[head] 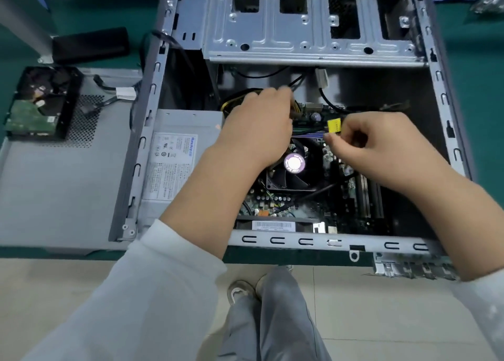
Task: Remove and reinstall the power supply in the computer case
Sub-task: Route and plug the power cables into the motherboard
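The open computer case lies on its side on the green table. The grey power supply with a white label sits in the case's near-left corner. My left hand is inside the case above the CPU fan, its fingers curled round a bundle of power cables by the motherboard. My right hand hovers over the motherboard and pinches a small yellow connector between thumb and fingers. Yellow wires curl out behind the power supply.
The removed side panel lies to the left of the case with a hard drive on it. A black box lies at the back left. The drive cage spans the far end of the case. My legs and shoes show below the table edge.
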`<state>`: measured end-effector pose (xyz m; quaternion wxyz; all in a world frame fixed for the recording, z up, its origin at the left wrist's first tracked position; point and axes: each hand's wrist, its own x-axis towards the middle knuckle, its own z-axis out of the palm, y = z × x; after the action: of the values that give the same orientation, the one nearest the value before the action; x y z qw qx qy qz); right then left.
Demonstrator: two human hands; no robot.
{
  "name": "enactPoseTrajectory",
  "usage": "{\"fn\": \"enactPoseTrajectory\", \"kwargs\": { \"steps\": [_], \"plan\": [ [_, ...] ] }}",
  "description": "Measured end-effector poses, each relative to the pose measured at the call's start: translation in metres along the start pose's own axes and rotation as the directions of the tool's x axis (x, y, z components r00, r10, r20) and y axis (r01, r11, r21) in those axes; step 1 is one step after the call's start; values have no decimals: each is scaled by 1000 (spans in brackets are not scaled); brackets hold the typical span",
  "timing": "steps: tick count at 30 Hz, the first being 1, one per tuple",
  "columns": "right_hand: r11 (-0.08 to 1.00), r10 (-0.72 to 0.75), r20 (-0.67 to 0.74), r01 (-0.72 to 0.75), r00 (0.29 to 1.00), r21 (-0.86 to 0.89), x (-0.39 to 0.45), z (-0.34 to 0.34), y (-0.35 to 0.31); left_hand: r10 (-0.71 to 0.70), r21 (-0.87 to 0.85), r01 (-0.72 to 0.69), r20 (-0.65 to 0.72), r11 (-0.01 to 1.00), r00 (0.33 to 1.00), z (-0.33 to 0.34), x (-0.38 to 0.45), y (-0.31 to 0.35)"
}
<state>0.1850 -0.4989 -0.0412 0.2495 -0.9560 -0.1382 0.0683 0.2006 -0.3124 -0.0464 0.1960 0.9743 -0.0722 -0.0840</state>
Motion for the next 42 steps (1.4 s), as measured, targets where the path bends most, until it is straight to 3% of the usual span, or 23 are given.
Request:
{"fn": "enactPoseTrajectory", "kwargs": {
  "steps": [2, 4, 5, 7, 8, 9, 11, 14, 16, 19, 22, 24, 26, 29, 31, 35, 38, 42],
  "plan": [
    [1000, 25, -51, -26, 998, -14, -1, -1, -3, -85, -250, 37, -185, 968, 979, -10, -5, 6],
    [996, 79, -102, -82, 992, -23, -2, -1, -7, -255, -526, 85, -259, 846, 932, -23, -9, 13],
    [992, 125, -132, -128, 983, -16, -1, -1, -8, -364, -673, 118, -237, 730, 901, -28, -9, 13],
    [973, 230, -165, -233, 959, 3, 4, -3, -7, -588, -930, 167, -63, 329, 806, -40, -7, 10],
    [959, 280, -138, -284, 950, -6, 7, -4, -5, -661, -979, 154, 25, 137, 750, -44, -4, 6],
    [943, 328, -80, -331, 941, -30, 8, -2, -3, -710, -989, 148, 98, 9, 697, -49, -2, 5],
    [919, 387, 19, -384, 922, -86, 6, 5, -2, -766, -978, 144, 208, -152, 608, -53, 0, 1],
    [908, 410, 5, -407, 912, -102, -1, 15, -4, -680, -921, 139, 364, -363, 637, -60, 4, 0],
    [910, 402, -30, -403, 915, -99, -4, 15, -3, -654, -927, 187, 362, -324, 664, -62, 3, -1],
    [913, 386, -64, -391, 920, -118, -4, 9, 1, -673, -960, 255, 267, -119, 689, -59, 0, 2],
    [931, 360, -73, -364, 930, -41, -7, 6, -2, -638, -928, 287, 74, 237, 766, -52, -11, 6],
    [936, 332, -60, -321, 941, 142, -9, 3, -8, -538, -850, 222, -83, 477, 839, -49, -19, 9],
    [910, 284, -24, -261, 959, 322, -8, -2, -18, -408, -771, 126, -185, 624, 894, -48, -28, 16],
    [836, 217, 41, -207, 975, 509, -5, -13, -35, -259, -688, 19, -247, 725, 934, -47, -36, 29],
    [723, 182, 80, -188, 980, 664, -3, -24, -48, -148, -608, -35, -247, 793, 958, -47, -39, 35],
    [510, 124, 96, -146, 988, 848, 5, -47, -68, 28, -466, -77, -111, 882, 993, -45, -42, 37],
    [316, 175, 96, -148, 980, 937, 13, -58, -76, 71, -365, -73, -19, 928, 997, -44, -43, 32],
    [37, 256, 99, -113, 962, 993, 19, -72, -81, 68, -196, -70, -19, 978, 998, -53, -42, 19]
  ]
}}
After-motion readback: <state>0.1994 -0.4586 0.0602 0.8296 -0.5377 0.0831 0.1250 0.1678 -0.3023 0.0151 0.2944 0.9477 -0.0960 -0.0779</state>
